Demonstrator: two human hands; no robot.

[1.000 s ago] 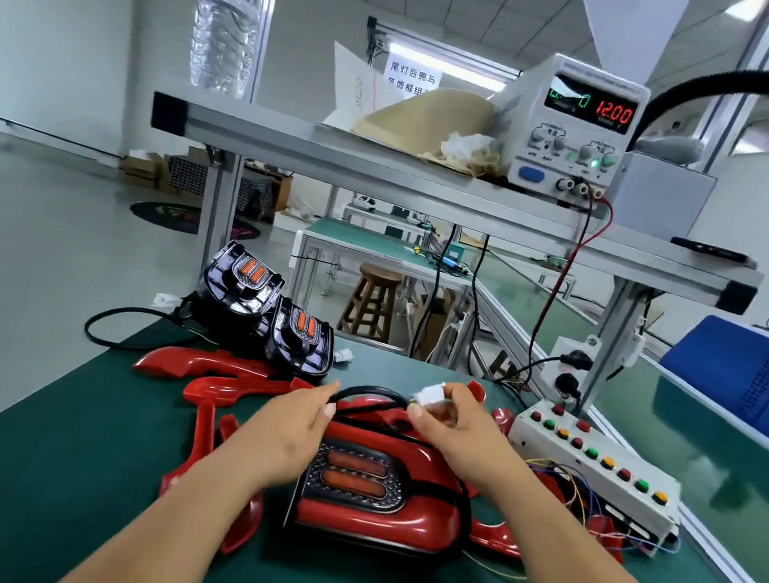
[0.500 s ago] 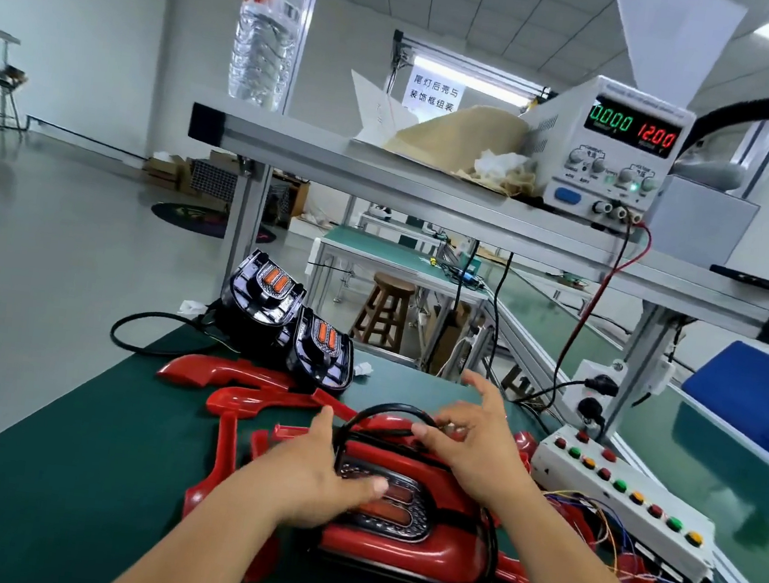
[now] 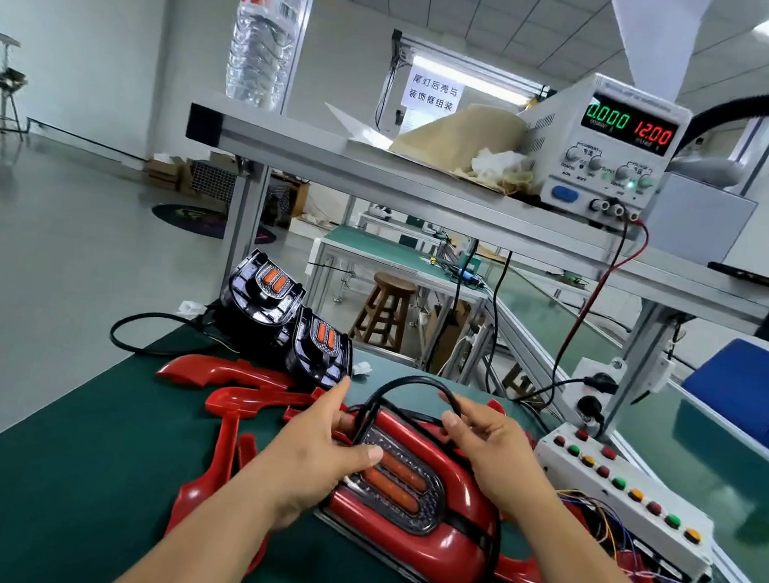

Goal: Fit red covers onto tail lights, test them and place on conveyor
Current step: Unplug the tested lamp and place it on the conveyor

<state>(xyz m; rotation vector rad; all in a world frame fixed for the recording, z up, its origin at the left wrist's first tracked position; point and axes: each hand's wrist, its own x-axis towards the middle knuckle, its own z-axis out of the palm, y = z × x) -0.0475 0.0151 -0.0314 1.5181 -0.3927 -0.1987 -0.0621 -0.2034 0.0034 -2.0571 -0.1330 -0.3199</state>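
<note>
The tail light (image 3: 416, 501), red cover (image 3: 459, 546) on, lay on the counter (image 3: 65, 470). My left hand (image 3: 321, 452) gripped its side, thumb on the lens. My right hand (image 3: 493, 452) curled round its black cable (image 3: 410, 380). Testing seemed due: the cable's plug needed connecting.

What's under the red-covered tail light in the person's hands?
Loose red plastic covers stick out from beneath the glossy red-covered tail light on the green bench mat. How they lie underneath is hidden by the light.
</note>
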